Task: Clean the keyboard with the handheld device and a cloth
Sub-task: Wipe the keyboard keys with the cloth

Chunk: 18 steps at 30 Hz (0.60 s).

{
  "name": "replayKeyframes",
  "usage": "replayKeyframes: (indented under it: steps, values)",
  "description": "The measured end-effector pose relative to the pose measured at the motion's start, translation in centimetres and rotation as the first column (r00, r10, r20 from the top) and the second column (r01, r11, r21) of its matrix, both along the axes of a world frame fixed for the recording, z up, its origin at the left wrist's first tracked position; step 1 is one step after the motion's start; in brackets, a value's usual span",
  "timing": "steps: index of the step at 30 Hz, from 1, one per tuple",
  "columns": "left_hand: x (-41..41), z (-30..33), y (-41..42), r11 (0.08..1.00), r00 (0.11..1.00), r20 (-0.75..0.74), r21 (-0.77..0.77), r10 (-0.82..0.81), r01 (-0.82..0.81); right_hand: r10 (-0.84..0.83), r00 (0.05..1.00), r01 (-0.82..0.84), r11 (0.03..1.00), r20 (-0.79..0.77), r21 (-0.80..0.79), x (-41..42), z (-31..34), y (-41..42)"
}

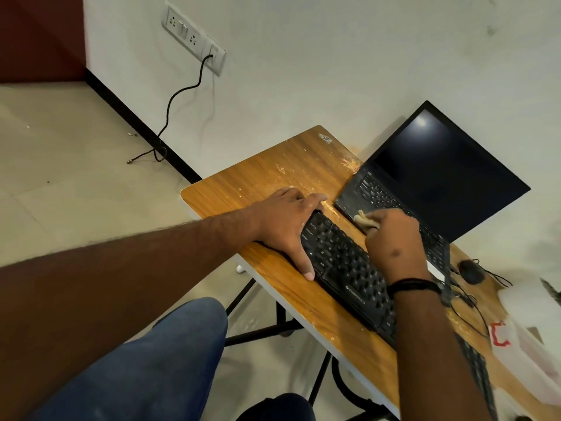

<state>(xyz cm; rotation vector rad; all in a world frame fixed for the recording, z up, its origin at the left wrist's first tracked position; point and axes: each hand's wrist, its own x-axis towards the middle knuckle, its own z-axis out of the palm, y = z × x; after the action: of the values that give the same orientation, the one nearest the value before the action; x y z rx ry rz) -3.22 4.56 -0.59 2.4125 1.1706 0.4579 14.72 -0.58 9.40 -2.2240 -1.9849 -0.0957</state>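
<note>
The left hand (285, 226) is lying flat with straight fingers, steadying the left end of the black keyboard (349, 268) on the table (273, 177). The right hand (394, 241) is gripping a bunched cloth (365, 220) at the keyboard's far edge; wiping in short, firm strokes along the key rows would probably work best.

One tabletop (273, 177) carries one separate black keyboard (343, 262), one open laptop (440, 174), one black mouse (471, 271) and one white plastic container (534, 338) with a red mark. One small tan cloth (364, 221) shows. Two hands are in view: one left hand (288, 223), one right hand (394, 238). One wall socket panel (194, 36) holds one black cable (182, 95).
</note>
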Motion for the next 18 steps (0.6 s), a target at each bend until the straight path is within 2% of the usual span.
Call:
replayKeyframes:
  steps: [3, 6, 9, 12, 15, 18]
  values:
    - [0.0, 0.0, 0.0, 1.0, 1.0, -0.015, 0.001, 0.004, -0.004, 0.004, 1.0, -0.004, 0.999, -0.008, 0.036, -2.1, -1.5, 0.0]
    - [-0.1, 0.1, -0.2, 1.0, 1.0, -0.012, 0.0, 0.004, -0.004, 0.1, 0.991, -0.095, 0.993, 0.088, -0.066, -4.7, -3.5, -0.6]
    - [-0.1, 0.0, 0.0, 1.0, 1.0, 0.006, -0.017, -0.004, 0.004, 0.16, 0.976, -0.147, 0.984, 0.146, -0.099, -5.3, -4.2, -2.2]
    - [0.1, -0.3, 0.2, 1.0, 1.0, -0.005, 0.003, 0.006, -0.006, 0.25, 0.963, -0.241, 0.966, 0.098, -0.095, -4.1, -3.8, -4.3]
    - [0.2, -0.5, 0.3, 1.0, 1.0, -0.011, 0.018, -0.004, 0.004, 0.305, 0.95, -0.293, 0.943, 0.061, -0.159, -2.6, -2.5, -5.2]
    - [0.0, -0.4, 0.2, 1.0, 1.0, -0.006, 0.017, -0.014, 0.014, 0.239, 0.97, -0.225, 0.95, 0.039, -0.218, -1.1, -0.7, -3.7]
